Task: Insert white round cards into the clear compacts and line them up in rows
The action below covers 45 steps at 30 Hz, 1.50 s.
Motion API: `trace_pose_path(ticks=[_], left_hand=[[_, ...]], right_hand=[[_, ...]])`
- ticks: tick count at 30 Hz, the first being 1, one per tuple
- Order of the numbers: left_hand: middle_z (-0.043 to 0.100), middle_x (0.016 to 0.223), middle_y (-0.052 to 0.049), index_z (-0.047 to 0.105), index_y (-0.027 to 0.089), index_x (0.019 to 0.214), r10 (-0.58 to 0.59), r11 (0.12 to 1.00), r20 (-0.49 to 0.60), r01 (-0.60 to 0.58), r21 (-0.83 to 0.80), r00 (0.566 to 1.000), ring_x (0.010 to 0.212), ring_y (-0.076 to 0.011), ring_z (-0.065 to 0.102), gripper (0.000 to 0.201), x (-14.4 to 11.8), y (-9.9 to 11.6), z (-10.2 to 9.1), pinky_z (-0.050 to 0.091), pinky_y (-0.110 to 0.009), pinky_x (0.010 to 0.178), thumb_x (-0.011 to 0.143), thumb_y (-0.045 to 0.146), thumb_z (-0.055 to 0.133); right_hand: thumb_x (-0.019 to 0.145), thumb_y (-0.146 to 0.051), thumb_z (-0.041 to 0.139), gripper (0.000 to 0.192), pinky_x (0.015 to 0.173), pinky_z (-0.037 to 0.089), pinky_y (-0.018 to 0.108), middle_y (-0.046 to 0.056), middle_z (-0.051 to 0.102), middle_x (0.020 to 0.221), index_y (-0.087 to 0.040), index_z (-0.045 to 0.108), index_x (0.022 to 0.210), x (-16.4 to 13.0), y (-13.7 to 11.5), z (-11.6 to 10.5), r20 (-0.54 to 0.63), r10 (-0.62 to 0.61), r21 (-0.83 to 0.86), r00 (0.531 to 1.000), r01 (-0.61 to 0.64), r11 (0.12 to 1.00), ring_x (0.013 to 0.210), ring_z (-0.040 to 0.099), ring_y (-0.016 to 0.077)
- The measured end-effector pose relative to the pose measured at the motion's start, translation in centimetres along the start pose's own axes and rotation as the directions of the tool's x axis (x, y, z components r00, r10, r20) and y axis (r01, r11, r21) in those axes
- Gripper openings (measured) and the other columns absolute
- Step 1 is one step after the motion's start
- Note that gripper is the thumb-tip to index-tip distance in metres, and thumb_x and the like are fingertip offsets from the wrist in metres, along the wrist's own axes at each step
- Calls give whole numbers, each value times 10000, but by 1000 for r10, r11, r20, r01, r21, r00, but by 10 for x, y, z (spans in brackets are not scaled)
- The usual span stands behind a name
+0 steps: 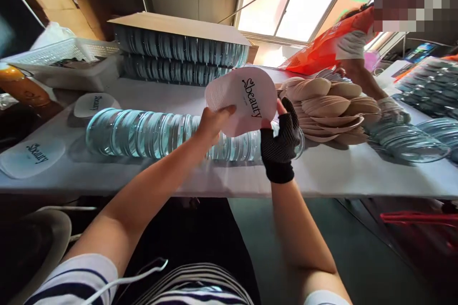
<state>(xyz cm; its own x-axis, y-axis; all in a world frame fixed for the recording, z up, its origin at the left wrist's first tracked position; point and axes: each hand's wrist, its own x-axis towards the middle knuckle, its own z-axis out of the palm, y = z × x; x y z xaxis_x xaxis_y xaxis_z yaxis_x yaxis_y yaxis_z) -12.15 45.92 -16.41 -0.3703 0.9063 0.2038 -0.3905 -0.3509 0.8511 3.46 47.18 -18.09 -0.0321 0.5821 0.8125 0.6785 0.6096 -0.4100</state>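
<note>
From the middle of the view, one printed white card (32, 158) lies at nine o'clock, one white basket (82, 75) between nine and ten, a second white card (93, 104) at nine, and nearer in, one row of clear discs (153, 134). Two stacked rows of discs (182, 48) lie at eleven. The bare left hand (214, 125) clamps one fanned stack of cards (246, 97), toward one o'clock, too tight to count; the gloved right hand (281, 140) pinches its right edge. At three: one beige heap (324, 106), one co-worker's gloved hand (393, 108).
</note>
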Motion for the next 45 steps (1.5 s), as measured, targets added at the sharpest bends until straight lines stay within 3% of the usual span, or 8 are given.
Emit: trace_pose_path(ticks=[4,8,10,14,18,28,37,45], left_hand=[[737,884,-74,715,156,859,-38,999,27,39,-6,999,985,-320,667,409,5,8,-14,515,-463,925,497,269,868],[733,924,-48,695,174,898,5,993,-53,-11,-116,999,1052,-281,652,342,31,20,-29,494,-451,986,575,174,811],[728,938,-54,688,165,928,-25,988,-111,8,-153,993,1069,-273,647,314,46,24,-37,486,-461,1003,628,118,766],[726,898,-53,689,162,974,-107,979,-172,74,-190,979,1074,-261,644,292,57,23,-45,483,-470,1016,701,61,712],[731,908,-56,698,176,1005,-99,982,-178,67,-177,979,1080,-270,644,329,51,19,-45,502,-475,991,697,63,726],[742,925,-66,715,180,988,-65,978,-181,26,-207,981,1077,-278,654,337,53,11,-51,515,-448,976,662,105,755],[741,959,-55,698,198,1064,-88,970,-191,41,-238,978,1128,-272,629,390,50,13,-50,518,-434,981,696,78,740],[736,963,-51,701,199,1062,-88,970,-187,42,-238,978,1142,-264,620,363,48,16,-48,514,-413,989,724,67,713]], right_hand=[[917,-417,381,457,726,557,360,152,708,998,-129,625,1175,-6,-19,11,31,186,84,982,-188,979,896,680,240],[849,-442,477,503,735,561,387,182,698,1050,-103,618,1193,-21,-20,-32,-108,322,28,941,-321,947,934,677,277],[823,-446,511,501,679,557,384,172,713,991,-120,640,1181,-43,-29,-61,134,252,-66,958,-245,967,855,686,284],[887,-375,425,488,526,470,341,121,710,761,-154,595,1288,-80,-57,-75,586,360,-354,725,-171,920,584,640,248],[889,-286,446,446,559,399,280,89,711,804,-199,526,1319,-68,-70,-23,698,399,-414,595,-120,903,641,651,217],[973,-354,341,341,549,240,256,79,675,728,-136,604,974,-73,-45,42,373,191,-309,908,-73,948,587,577,149],[967,-297,395,284,636,368,242,64,703,800,-162,633,892,-44,-38,29,577,73,-98,814,-20,995,717,638,163],[907,-258,445,235,607,395,258,106,711,835,-166,642,995,-52,-48,51,616,247,-217,748,-140,966,705,659,188]])
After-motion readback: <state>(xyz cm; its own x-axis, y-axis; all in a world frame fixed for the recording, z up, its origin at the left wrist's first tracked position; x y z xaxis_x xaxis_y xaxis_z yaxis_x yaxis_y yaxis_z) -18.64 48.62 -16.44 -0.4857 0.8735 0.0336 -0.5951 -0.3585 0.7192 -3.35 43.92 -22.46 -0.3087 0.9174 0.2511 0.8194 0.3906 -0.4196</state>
